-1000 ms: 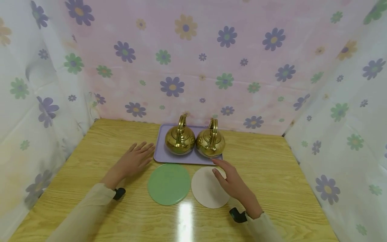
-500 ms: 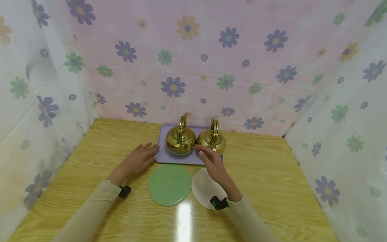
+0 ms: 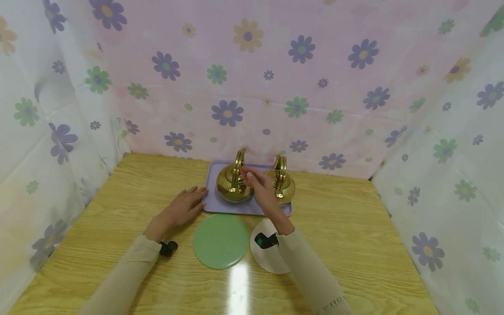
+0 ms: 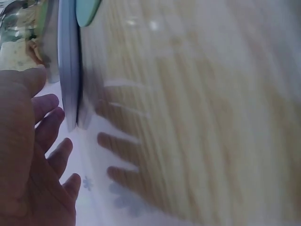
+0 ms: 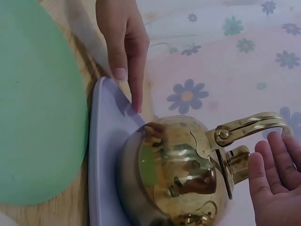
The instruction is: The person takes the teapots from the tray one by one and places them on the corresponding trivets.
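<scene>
One left hand (image 3: 179, 211), fingers slightly apart, is at the tray's (image 3: 211, 204) left edge; before the tray lies one green disc (image 3: 220, 241), on it stand two kettles (image 3: 230, 189) (image 3: 289, 189), one right hand (image 3: 263, 191), fingers together, by the left kettle's handle (image 3: 237, 166); before it, one white disc (image 3: 267, 262).

Cream sleeves (image 3: 311, 271), dark lettering (image 3: 333, 303) on one, black wrist cameras (image 3: 265, 241).

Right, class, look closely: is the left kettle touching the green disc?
Apart. The right wrist view shows it plainly: the tray, rim and floor, lies between the left kettle and the green disc.
</scene>
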A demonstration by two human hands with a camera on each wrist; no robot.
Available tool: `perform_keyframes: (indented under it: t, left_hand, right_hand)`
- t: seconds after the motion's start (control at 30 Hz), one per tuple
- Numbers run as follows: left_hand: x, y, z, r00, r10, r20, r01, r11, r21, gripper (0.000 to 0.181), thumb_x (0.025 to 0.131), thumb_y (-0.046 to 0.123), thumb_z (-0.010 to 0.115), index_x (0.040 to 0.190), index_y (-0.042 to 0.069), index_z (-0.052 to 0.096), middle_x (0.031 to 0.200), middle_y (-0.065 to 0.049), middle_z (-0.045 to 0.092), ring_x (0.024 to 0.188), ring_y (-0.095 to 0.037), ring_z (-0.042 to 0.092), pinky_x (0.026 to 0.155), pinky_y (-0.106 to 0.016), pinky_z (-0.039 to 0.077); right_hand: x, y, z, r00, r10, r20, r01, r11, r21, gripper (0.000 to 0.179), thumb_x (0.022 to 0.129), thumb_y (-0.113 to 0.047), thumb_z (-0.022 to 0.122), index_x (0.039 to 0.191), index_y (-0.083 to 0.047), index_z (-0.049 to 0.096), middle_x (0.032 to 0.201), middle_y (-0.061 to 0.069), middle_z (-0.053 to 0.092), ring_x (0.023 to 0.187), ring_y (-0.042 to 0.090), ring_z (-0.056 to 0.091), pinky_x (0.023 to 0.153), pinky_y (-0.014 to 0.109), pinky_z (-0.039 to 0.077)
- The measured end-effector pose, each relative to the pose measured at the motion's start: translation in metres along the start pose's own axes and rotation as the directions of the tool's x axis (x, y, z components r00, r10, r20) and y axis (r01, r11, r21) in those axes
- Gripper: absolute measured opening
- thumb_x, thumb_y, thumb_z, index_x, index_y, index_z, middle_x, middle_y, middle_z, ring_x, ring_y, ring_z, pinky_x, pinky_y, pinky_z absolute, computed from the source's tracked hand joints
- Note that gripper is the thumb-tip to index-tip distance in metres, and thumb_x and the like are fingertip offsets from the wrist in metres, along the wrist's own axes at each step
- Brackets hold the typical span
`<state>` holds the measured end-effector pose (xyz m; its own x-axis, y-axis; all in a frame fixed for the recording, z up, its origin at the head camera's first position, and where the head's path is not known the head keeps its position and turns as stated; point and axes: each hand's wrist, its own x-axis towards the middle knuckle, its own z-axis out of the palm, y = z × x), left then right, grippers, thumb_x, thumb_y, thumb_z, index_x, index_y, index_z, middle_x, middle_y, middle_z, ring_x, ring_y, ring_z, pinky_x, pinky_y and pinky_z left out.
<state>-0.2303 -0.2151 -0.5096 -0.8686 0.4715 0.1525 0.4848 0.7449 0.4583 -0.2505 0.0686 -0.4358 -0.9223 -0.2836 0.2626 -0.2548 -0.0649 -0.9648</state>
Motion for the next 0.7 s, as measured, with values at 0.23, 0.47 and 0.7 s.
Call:
perform_keyframes:
  t: [0.23, 0.47, 0.7]
  left_hand:
    - [0.001, -0.005, 0.005, 1.0, -0.028, -0.005, 0.027, 0.998, -0.052, 0.053, 0.105, 0.02, 0.055, 0.15, -0.005, 0.044, 0.159, -0.023, 0.038, 0.148, -0.052, 0.027, 0.118, -0.071, 0.017]
    - [0.003, -0.007, 0.008, 0.999, -0.042, -0.01, 0.041, 0.996, -0.084, 0.054, 0.105, 0.019, 0.056, 0.151, -0.005, 0.043, 0.161, -0.023, 0.035, 0.149, -0.052, 0.024, 0.118, -0.071, 0.015]
    - [0.002, -0.003, 0.009, 0.998, -0.058, -0.014, 0.056, 0.992, -0.111, 0.054, 0.104, 0.018, 0.056, 0.151, -0.006, 0.042, 0.161, -0.023, 0.034, 0.149, -0.052, 0.024, 0.119, -0.071, 0.014]
  right_hand:
    - [0.015, -0.001, 0.01, 0.998, 0.061, -0.016, -0.06, 0.998, 0.027, 0.045, 0.11, -0.017, 0.046, 0.146, 0.011, 0.047, 0.148, 0.029, 0.049, 0.134, 0.042, 0.052, 0.115, 0.053, 0.041]
    - [0.02, -0.006, 0.015, 0.995, 0.102, -0.022, -0.101, 0.994, 0.052, 0.046, 0.11, -0.016, 0.046, 0.146, 0.011, 0.045, 0.147, 0.028, 0.05, 0.134, 0.041, 0.053, 0.112, 0.047, 0.046]
    - [0.027, 0.002, 0.014, 0.989, 0.146, -0.017, -0.142, 0.976, 0.164, 0.042, 0.11, -0.017, 0.047, 0.144, 0.008, 0.049, 0.139, 0.035, 0.055, 0.127, 0.039, 0.058, 0.111, 0.042, 0.047]
